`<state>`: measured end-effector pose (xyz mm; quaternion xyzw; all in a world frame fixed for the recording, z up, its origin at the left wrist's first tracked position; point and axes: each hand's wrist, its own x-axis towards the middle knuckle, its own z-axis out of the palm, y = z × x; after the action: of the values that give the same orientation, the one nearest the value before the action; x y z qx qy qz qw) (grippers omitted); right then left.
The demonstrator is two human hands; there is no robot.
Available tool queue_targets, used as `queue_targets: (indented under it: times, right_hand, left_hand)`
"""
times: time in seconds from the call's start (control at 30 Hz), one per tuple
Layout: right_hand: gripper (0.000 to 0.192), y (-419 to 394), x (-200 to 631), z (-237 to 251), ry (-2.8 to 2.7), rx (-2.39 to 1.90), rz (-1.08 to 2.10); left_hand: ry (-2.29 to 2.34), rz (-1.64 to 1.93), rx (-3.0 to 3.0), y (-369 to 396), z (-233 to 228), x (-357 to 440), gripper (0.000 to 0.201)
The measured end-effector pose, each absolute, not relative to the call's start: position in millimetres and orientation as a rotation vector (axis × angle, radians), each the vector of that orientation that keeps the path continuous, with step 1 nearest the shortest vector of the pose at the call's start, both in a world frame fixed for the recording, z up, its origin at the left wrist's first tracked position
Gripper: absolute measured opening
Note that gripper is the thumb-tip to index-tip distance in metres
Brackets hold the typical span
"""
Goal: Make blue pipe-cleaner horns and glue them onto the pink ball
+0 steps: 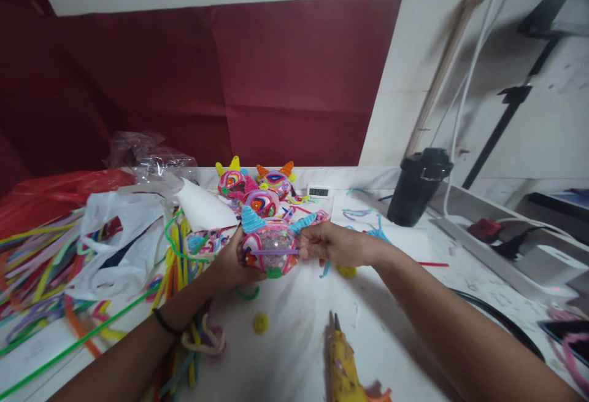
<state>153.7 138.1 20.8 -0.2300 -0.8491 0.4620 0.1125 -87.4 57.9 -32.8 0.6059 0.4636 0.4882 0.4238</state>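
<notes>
**Holding a pipe-cleaner ball between both hands, centre of frame**

Gripping the round, pink-and-clear ball wrapped in coloured pipe cleaners with two light-blue pointed ears [270, 247] from opposite sides, just above the white desk [299, 340]. Left hand [230, 262] cupped under and against the ball's left flank, fingers closed on it. Right hand [327, 243] pinched together at the ball's right edge, seemingly on a thin purple pipe-cleaner strand [276, 252] running across the ball's front; exact fingertip contact too small to tell. Long axis of that strand lying left to right in the frame, in line with the right forearm. Both hands touching the ball, neither clearly nearer.

Lying toward the bottom centre, well apart from the hands and nearer the right arm: yellow glue gun [343, 362], nozzle pointing up the frame toward the ball. Sitting just behind the ball, upper centre: three finished spiral-patterned pipe-cleaner balls with yellow and orange ears [257, 188]. Spread along the left edge: loose bundle of multicoloured pipe cleaners [37, 261], beside a white plastic bag [122, 236].
</notes>
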Motion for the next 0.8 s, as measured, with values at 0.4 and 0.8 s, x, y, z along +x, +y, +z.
queue_targets:
  times: [0.4,0.8]
  right_hand:
    - [0.011,134.5,151.3,24.3,-2.444,-0.721,1.367]
    - [0.013,134.0,150.5,25.3,-2.412,-0.734,1.356]
  left_hand:
    - [1.282,1.156,1.589,53.8,-28.8,-86.8,0.078]
    - [1.202,1.225,1.533,55.3,-27.5,-90.8,0.091]
